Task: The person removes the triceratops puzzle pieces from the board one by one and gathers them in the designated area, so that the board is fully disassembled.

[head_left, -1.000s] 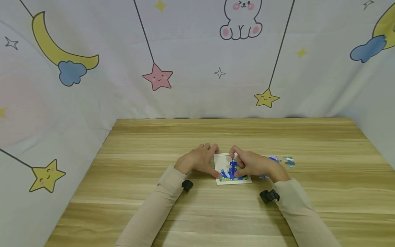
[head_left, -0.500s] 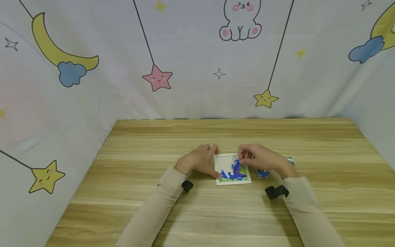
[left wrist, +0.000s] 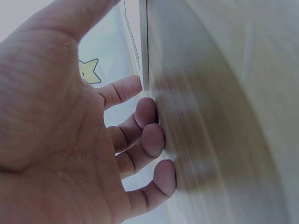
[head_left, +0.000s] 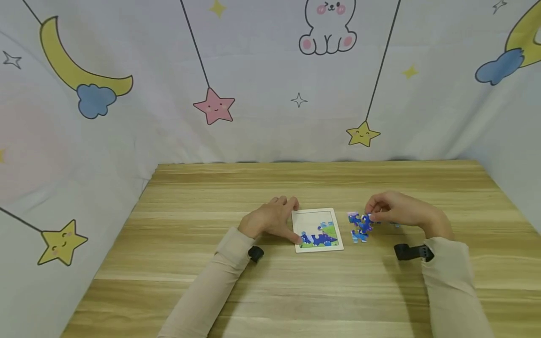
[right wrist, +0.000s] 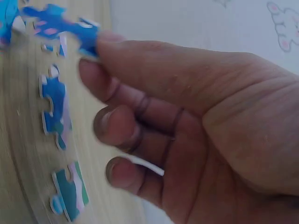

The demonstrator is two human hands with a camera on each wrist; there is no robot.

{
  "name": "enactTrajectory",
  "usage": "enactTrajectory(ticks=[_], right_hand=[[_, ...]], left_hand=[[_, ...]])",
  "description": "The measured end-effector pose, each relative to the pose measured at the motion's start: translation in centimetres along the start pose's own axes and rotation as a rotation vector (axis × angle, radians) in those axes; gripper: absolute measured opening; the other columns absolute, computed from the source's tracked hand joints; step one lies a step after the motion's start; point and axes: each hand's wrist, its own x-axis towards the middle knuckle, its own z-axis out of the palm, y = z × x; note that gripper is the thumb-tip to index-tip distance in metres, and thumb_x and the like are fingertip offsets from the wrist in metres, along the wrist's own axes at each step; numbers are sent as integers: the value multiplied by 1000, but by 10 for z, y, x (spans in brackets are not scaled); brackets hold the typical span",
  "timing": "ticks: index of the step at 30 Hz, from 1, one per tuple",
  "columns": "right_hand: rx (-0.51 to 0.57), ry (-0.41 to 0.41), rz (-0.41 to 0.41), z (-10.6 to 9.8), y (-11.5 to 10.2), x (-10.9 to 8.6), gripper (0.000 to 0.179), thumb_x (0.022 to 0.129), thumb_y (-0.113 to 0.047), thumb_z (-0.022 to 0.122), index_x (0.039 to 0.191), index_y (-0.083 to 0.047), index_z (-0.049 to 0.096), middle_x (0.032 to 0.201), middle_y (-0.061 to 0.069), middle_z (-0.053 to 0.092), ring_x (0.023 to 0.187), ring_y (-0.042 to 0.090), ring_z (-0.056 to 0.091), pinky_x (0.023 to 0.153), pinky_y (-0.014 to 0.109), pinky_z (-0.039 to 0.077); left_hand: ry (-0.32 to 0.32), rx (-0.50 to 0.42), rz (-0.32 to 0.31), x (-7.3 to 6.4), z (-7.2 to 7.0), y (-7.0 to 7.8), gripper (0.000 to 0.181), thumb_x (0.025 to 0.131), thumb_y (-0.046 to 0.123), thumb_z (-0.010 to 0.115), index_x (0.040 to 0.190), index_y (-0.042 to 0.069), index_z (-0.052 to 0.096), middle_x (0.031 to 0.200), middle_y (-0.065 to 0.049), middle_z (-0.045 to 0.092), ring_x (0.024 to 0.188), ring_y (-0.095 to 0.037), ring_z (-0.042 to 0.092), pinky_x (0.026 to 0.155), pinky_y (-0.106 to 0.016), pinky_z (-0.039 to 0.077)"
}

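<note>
A white square puzzle tray [head_left: 320, 250] lies on the wooden table, with blue and green jigsaw pieces [head_left: 323, 240] fitted along its lower and right parts. My left hand [head_left: 272, 218] spans the tray's left side, thumb on its lower left and index finger at the upper left corner. In the left wrist view the index fingertip [left wrist: 133, 86] meets the tray's edge while the other fingers rest by the tabletop. To the right of the tray, my right hand [head_left: 405, 209] pinches a blue puzzle piece [right wrist: 49, 21] between thumb and index finger, above the loose pieces.
Loose puzzle pieces lie right of the tray, including one at the upper left [head_left: 352, 217] and one below [head_left: 359, 236]. Under the right hand are a blue piece [right wrist: 55, 109] and a green one [right wrist: 70, 191]. A printed curtain [head_left: 253, 141] hangs behind the table.
My right hand has lifted the blue piece out of the tray and carried it right, over the loose pieces. The left hand keeps its place at the tray.
</note>
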Motion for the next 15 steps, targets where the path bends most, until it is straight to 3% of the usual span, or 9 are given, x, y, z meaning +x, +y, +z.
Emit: enactTrajectory(ticks=[6, 15], right_hand=[[30, -102, 35, -8, 12, -11, 6, 95, -4, 65, 99, -1, 67, 82, 3, 63, 70, 9, 52, 64, 26, 45], [17, -106, 83, -5, 12, -9, 4, 95, -3, 65, 97, -2, 67, 80, 0, 61, 71, 11, 51, 64, 25, 42]], left_hand=[[5, 1, 6, 1, 0, 0, 84, 76, 60, 80, 136, 16, 41, 126, -8, 50, 108, -22, 46, 93, -38, 45], [3, 6, 12, 2, 0, -1, 84, 77, 60, 79, 136, 16, 41, 124, -7, 49, 108, -22, 45, 93, -37, 45]])
